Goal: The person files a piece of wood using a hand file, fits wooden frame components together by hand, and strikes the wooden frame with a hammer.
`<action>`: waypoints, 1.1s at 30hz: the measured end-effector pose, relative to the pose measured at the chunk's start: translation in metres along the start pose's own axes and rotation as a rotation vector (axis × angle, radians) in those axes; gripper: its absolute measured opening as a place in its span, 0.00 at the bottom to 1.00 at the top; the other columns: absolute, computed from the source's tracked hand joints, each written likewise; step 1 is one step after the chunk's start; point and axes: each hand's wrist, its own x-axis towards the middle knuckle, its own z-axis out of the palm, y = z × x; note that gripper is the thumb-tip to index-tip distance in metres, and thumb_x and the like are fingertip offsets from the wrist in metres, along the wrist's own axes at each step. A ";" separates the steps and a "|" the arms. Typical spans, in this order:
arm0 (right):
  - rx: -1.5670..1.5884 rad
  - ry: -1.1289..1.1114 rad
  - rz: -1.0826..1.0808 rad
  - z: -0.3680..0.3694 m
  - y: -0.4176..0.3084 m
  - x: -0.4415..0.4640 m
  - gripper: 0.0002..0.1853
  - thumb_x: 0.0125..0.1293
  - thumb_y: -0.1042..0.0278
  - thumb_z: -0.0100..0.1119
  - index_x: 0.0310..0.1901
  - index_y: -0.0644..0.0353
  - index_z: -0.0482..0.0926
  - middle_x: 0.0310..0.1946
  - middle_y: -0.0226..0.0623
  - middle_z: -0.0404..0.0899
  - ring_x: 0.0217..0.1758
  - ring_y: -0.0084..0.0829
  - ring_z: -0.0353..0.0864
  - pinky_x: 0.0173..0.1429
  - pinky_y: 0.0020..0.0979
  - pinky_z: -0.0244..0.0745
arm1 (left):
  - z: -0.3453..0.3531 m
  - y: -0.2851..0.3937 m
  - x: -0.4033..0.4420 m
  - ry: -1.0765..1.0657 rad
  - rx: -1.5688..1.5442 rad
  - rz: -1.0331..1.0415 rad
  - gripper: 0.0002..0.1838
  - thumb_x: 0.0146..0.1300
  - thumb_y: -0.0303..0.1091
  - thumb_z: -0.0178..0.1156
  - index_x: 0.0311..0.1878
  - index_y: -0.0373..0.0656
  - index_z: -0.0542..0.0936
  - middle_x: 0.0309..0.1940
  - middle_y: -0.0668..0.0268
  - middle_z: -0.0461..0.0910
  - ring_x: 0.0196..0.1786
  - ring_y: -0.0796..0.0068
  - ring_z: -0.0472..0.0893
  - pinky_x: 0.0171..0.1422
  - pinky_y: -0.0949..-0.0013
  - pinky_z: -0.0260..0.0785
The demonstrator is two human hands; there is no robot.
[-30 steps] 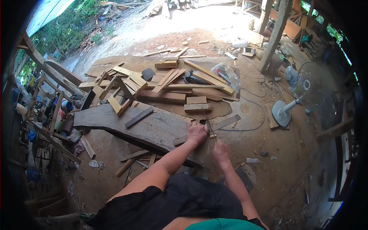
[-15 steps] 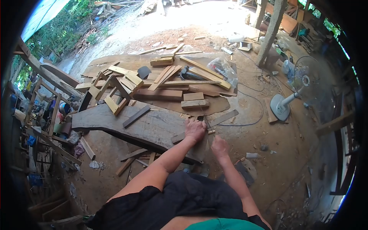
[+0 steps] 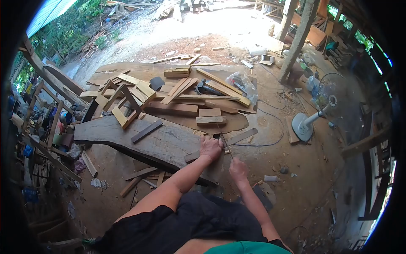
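My left hand (image 3: 210,147) presses down near the right end of a thick, weathered wooden slab (image 3: 169,136), its fingers curled over a narrow grey wood strip (image 3: 242,136). That strip crosses the slab's end and sticks out past its right side. My right hand (image 3: 239,170) is closed around the near end of a thin, dark, straight tool (image 3: 225,143). The tool runs forward past the fingers of my left hand; whether it is a saw or a file, I cannot tell. A short dark strip (image 3: 146,131) lies flat on the slab.
Beyond the slab lie a pile of cut boards (image 3: 175,109), a hammer (image 3: 202,86) and a clear plastic bag (image 3: 245,84). To the right, a white standing fan (image 3: 303,126) and a wooden post (image 3: 298,40) rise from the dirt floor. A cable (image 3: 282,130) loops across the ground.
The whole view has shifted slightly, so the scene sits lower and further left. Both hands keep nearly the same places by the slab's end; the thin tool shows more clearly now.
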 end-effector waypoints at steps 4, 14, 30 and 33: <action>0.017 -0.069 0.076 -0.020 0.003 -0.026 0.08 0.66 0.63 0.49 0.33 0.56 0.75 0.25 0.52 0.80 0.33 0.56 0.82 0.38 0.52 0.75 | -0.006 0.001 0.002 -0.019 -0.011 -0.006 0.26 0.70 0.46 0.40 0.33 0.41 0.85 0.38 0.59 0.84 0.51 0.61 0.77 0.69 0.51 0.50; 0.031 -0.061 0.078 -0.010 -0.010 0.004 0.09 0.65 0.63 0.49 0.33 0.57 0.75 0.27 0.54 0.80 0.35 0.57 0.82 0.39 0.54 0.75 | -0.001 -0.001 0.001 -0.005 0.010 -0.004 0.25 0.69 0.46 0.41 0.34 0.41 0.85 0.37 0.61 0.84 0.51 0.61 0.77 0.70 0.52 0.50; 0.045 -0.021 0.031 -0.018 -0.004 -0.019 0.08 0.64 0.62 0.53 0.31 0.56 0.73 0.24 0.52 0.80 0.32 0.55 0.81 0.37 0.52 0.74 | 0.000 -0.002 0.001 -0.031 0.019 -0.018 0.24 0.69 0.46 0.41 0.34 0.42 0.85 0.38 0.61 0.84 0.52 0.62 0.77 0.69 0.51 0.50; -0.007 -0.069 0.084 -0.020 0.006 -0.030 0.07 0.63 0.62 0.53 0.31 0.56 0.73 0.25 0.52 0.80 0.32 0.55 0.81 0.37 0.53 0.74 | -0.004 -0.001 0.001 -0.039 -0.005 -0.011 0.24 0.69 0.46 0.41 0.34 0.43 0.85 0.38 0.61 0.84 0.52 0.62 0.77 0.69 0.51 0.50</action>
